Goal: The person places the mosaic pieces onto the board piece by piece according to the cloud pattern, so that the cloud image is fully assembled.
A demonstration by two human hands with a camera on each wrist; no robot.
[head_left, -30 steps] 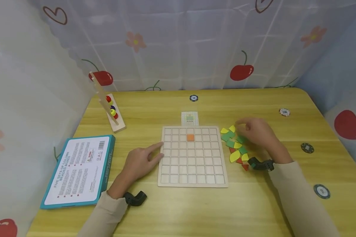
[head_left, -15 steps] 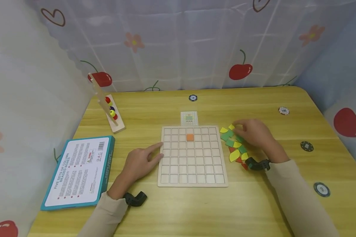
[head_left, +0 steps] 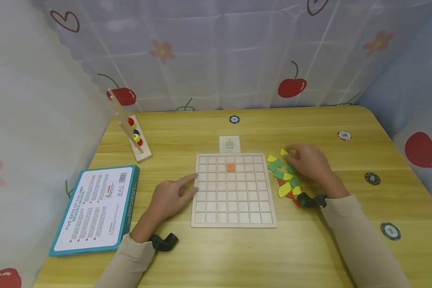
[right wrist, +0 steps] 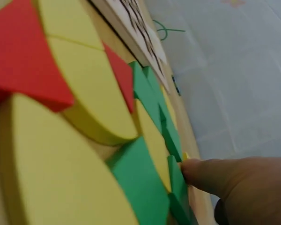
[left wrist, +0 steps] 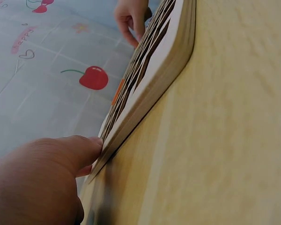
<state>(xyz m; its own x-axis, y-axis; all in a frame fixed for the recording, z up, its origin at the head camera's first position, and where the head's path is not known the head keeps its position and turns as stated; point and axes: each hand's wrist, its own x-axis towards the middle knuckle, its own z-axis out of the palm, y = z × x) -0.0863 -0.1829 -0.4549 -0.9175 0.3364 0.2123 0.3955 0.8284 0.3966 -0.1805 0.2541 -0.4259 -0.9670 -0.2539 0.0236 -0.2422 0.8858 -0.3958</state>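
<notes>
teal box (head_left: 95, 208) lying flat at table's left, bead rack (head_left: 131, 134) behind it, small card (head_left: 229, 144), poker chips (head_left: 372, 178) scattered right, cherry-print curtain (head_left: 216, 52)

A yellow wooden table (head_left: 259, 256) carries a gridded wooden board (head_left: 233, 190) at its centre, a small card (head_left: 229, 144) just beyond it, and a heap of green, yellow and red pieces (head_left: 285, 178) to its right. A teal box (head_left: 95, 208) lies near left, a bead stand (head_left: 134, 138) far left. Poker chips (head_left: 372, 178) lie scattered right and far.
</notes>
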